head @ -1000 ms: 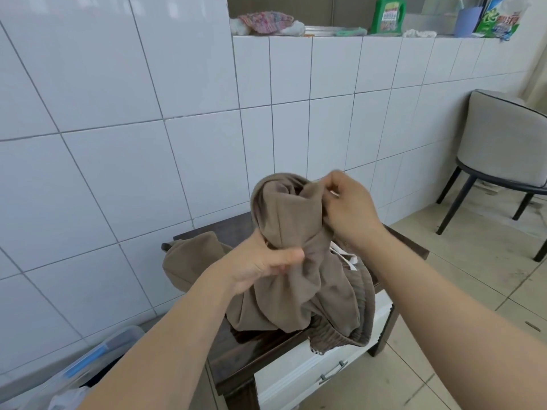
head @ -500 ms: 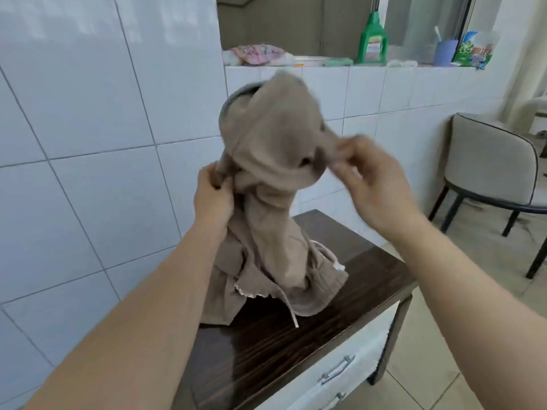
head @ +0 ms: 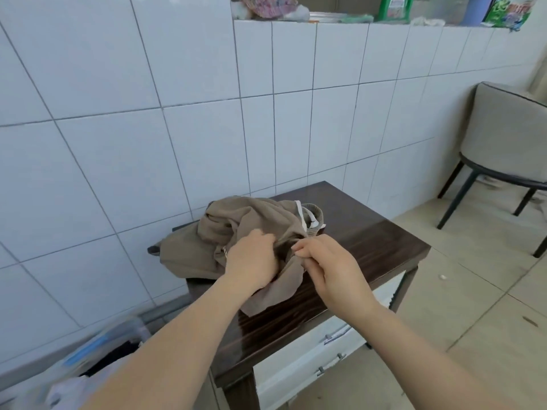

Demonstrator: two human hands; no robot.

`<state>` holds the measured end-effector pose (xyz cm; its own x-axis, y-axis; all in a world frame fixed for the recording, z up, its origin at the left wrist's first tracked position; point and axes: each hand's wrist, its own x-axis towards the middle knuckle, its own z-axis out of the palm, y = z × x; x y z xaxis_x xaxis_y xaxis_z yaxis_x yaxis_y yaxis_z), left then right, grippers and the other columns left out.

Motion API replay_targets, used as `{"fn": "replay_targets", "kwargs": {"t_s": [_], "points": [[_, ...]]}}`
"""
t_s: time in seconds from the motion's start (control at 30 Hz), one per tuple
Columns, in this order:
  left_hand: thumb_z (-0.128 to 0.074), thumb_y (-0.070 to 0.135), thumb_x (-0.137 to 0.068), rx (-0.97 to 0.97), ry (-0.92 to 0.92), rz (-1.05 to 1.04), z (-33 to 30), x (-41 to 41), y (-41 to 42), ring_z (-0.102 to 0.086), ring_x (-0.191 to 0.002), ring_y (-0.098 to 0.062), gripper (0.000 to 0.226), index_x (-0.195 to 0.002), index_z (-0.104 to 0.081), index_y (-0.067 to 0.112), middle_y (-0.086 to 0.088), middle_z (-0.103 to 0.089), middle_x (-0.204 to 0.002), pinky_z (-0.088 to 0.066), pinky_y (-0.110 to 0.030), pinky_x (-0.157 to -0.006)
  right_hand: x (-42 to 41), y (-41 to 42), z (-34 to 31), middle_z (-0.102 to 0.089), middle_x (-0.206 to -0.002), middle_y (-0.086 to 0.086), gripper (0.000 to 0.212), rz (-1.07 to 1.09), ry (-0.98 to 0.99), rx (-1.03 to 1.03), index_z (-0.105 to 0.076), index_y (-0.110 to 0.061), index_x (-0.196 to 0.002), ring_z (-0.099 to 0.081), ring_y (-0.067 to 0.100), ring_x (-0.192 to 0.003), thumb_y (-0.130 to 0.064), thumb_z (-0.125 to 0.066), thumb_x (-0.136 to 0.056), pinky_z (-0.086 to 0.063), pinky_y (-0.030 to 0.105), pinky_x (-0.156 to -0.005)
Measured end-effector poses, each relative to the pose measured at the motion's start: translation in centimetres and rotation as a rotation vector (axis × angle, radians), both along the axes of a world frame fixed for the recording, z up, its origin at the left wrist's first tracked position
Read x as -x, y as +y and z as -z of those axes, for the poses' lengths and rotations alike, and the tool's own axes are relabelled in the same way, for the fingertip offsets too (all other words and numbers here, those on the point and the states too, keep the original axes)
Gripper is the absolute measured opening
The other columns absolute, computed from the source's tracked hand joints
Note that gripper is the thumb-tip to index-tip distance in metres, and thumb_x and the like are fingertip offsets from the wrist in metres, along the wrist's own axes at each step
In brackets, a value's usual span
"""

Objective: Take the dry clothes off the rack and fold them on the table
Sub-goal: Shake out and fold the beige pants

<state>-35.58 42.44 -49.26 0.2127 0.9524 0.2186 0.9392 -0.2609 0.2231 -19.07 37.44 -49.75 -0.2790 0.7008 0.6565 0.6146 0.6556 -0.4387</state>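
left hand (head: 251,258), right hand (head: 328,267): gripping brown garment (head: 236,223) | on table (head: 370,241)

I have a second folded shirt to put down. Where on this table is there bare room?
The table is bare along its right end, past the brown garment, and along the front edge above the drawers. The back-left is crowded: the garment lies bunched there, with both hands gripping it.

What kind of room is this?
Probably a laundry or utility corner at home: white tiled wall, a green detergent bottle on the ledge, and a brown garment on a small dark table.
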Motion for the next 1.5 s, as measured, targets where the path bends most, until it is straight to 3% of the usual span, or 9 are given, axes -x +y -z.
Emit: {"fn": "replay_targets", "kwargs": {"t_s": [0.07, 0.23, 0.37, 0.53, 0.73, 0.93, 1.07, 1.27, 1.5], "points": [[-0.044, 0.014, -0.093, 0.064, -0.143, -0.174, 0.5, 0.8, 0.4, -0.056, -0.091, -0.027, 0.019, -0.088, -0.063, 0.013, -0.006, -0.060, -0.092, -0.037, -0.031, -0.066, -0.6, -0.9, -0.1, -0.062, -0.091, -0.002, 0.017, -0.015, -0.031, 0.025, -0.062, -0.009, -0.085, -0.056, 0.009, -0.085, -0.018, -0.048, -0.091, -0.045, 0.018, -0.076], [-0.045, -0.004, -0.093, 0.543, -1.432, -0.397, -1.4, -0.5, 0.6, -0.061, -0.083, -0.028, 0.021, -0.094, -0.065, 0.000, -0.014, -0.066, -0.087, -0.051, -0.037, -0.078, 0.1, -0.3, -0.4, -0.041, -0.060, -0.005, 0.040, 0.328, -0.382, 0.293, -0.038, -0.019, -0.060, -0.045, 0.019, -0.062, -0.036, -0.044, -0.096, -0.036, 0.032, -0.059], [-0.046, 0.004, -0.091, 0.642, -1.381, -0.387, -2.2, -1.9, -0.9, -0.060, -0.085, -0.028, 0.024, -0.103, -0.066, -0.001, -0.019, -0.065, -0.094, -0.050, -0.040, -0.079, 2.9, -0.2, -1.3, -0.063, -0.092, -0.001, 0.019, 0.291, -0.404, 0.168, -0.064, -0.017, -0.101, -0.059, 0.022, -0.086, -0.031, -0.055, -0.091, -0.047, 0.036, -0.070], [-0.059, 0.019, -0.092, 0.851, -1.542, -0.322, -2.4, 1.0, -1.8, -0.067, -0.088, -0.030, 0.022, -0.100, -0.071, 0.003, -0.017, -0.071, -0.098, -0.054, -0.043, -0.089, 1.4, 0.5, 0.2, -0.037, -0.150, 0.001, 0.079, 0.188, -0.404, 0.528, -0.034, -0.024, -0.146, -0.048, 0.027, -0.125, -0.029, -0.072, -0.078, -0.042, 0.037, -0.100], [-0.054, 0.020, -0.094, 0.805, -1.674, -0.391, -0.6, 2.0, -1.7, -0.066, -0.087, -0.027, 0.023, -0.108, -0.069, 0.009, -0.014, -0.071, -0.098, -0.056, -0.038, -0.077, 2.8, 0.1, 0.1, -0.054, -0.071, 0.004, 0.014, 0.202, 0.118, 0.589, -0.053, -0.007, -0.072, -0.048, 0.017, -0.068, -0.009, -0.052, -0.086, -0.038, 0.032, -0.063], [-0.059, 0.024, -0.086, -0.428, -0.867, -0.062, -2.3, 0.6, -4.3, -0.051, -0.085, -0.005, 0.008, -0.091, -0.052, 0.024, 0.014, -0.048, -0.094, -0.043, -0.020, -0.076, 2.0, 1.2, -2.7, -0.060, -0.074, 0.010, 0.022, 0.134, 1.061, 1.018, -0.061, -0.007, -0.079, -0.056, 0.021, -0.066, 0.003, -0.046, -0.091, -0.045, 0.027, -0.060], [-0.047, 0.055, -0.080, -0.138, -0.479, 0.212, -2.5, -1.8, -5.8, -0.049, -0.087, -0.003, 0.034, -0.094, -0.057, 0.026, 0.013, -0.053, -0.095, -0.040, -0.018, -0.075, 2.5, 1.3, -3.7, -0.055, -0.070, 0.009, 0.015, 0.121, 1.072, 0.984, -0.053, -0.008, -0.080, -0.056, 0.022, -0.065, -0.009, -0.054, -0.095, -0.050, 0.030, -0.062], [-0.056, 0.019, -0.084, 0.221, -0.404, 0.184, -1.0, 0.0, -4.2, -0.052, -0.072, -0.015, 0.014, -0.074, -0.061, 0.010, 0.005, -0.059, -0.070, -0.039, -0.026, -0.063, 2.1, 1.3, -3.2, -0.062, -0.078, 0.011, 0.013, 0.065, 0.958, 0.854, -0.060, 0.001, -0.088, -0.059, 0.020, -0.076, -0.004, -0.070, -0.081, -0.050, 0.031, -0.068], [-0.043, 0.004, -0.089, 0.337, -1.822, -0.638, -2.0, 3.3, -0.6, -0.060, -0.085, -0.024, 0.023, -0.099, -0.063, 0.011, -0.011, -0.066, -0.100, -0.052, -0.035, -0.081, -1.7, 0.1, -1.4, -0.071, -0.089, 0.002, 0.035, -0.256, 0.009, 1.291, -0.073, -0.011, -0.094, -0.066, 0.011, -0.084, -0.035, -0.083, -0.070, -0.055, 0.029, -0.084]]}}
